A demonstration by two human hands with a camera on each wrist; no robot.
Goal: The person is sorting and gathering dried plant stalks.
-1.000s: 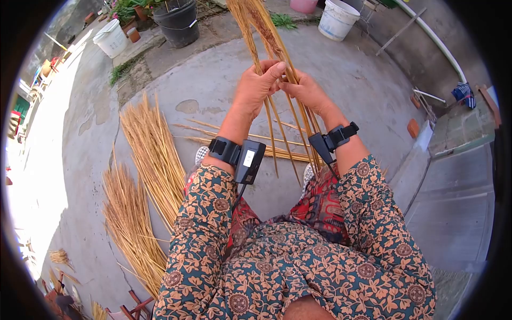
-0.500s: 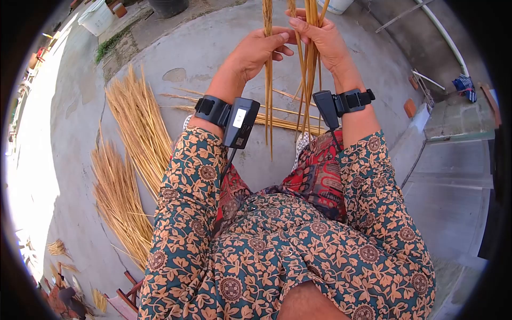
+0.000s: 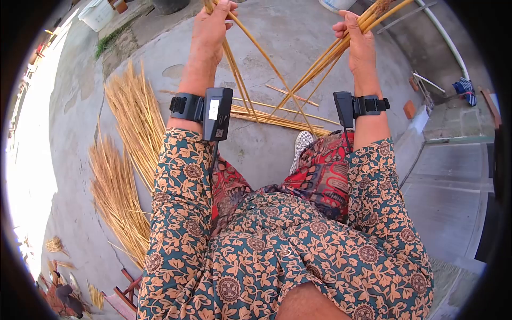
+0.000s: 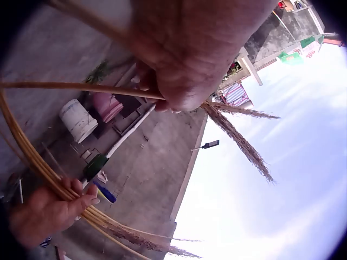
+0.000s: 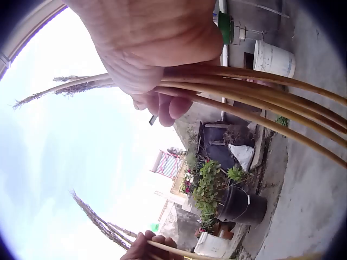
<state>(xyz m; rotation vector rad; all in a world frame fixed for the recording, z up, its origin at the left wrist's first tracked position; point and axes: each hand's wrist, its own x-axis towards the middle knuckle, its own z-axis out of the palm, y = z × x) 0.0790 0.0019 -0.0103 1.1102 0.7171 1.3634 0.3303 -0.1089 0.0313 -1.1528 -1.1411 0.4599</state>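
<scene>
**Part the stalks gently and keep the ends from snagging**

Beneath us spreads a concrete floor (image 3: pixel 74 138), edged on the right by a wall (image 3: pixel 426 53). Two bundles (image 3: pixel 137 122) lie to our left, and a loose row (image 3: pixel 280 124) lies in front. Our easiest room, we judge, is the air between our forearms; swinging low to the left would crowd the bundles.

Up in front of us are the stalks in hand: a thicker bunch (image 3: pixel 332 53), gripped by our right hand (image 3: pixel 360 48), and a few stalks (image 4: pixel 81 86), pinched in our left hand (image 3: pixel 209 32). Our hands stand well apart, with the heads (image 5: pixel 81 84) upward.

One stem (image 3: pixel 258 47) from the left slants across the bunch low down; whether they touch, we cannot tell. We do best to slide it free along its length rather than tug sideways, holding firmly enough to stop slipping but not so hard that stems crack.

The lower ends show over the row, near our shoe (image 3: pixel 303 145), so lifting before any sideways move seems wise.
</scene>
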